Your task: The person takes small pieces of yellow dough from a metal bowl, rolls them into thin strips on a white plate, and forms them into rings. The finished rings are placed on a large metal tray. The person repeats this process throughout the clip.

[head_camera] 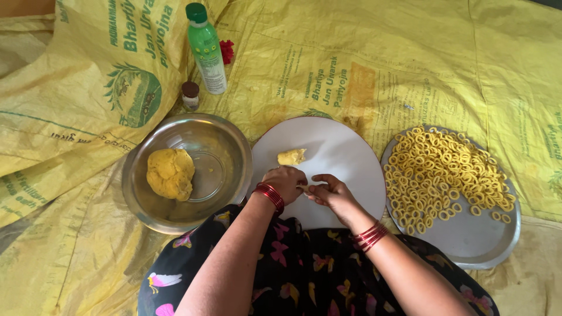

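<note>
Left, a steel bowl [231, 175] holds yellow dough [170, 173].

Two bottles [205, 50], one bowl [234, 146], one board [345, 152], one tray [480, 246], two dough lumps [170, 173], countless rings [445, 175].

shiny metal bowl [234, 153], woven plastic sheet [445, 64]

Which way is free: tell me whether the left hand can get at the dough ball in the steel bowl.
Probably yes: the left hand is beside the steel bowl, and the dough ball lies uncovered inside.
</note>
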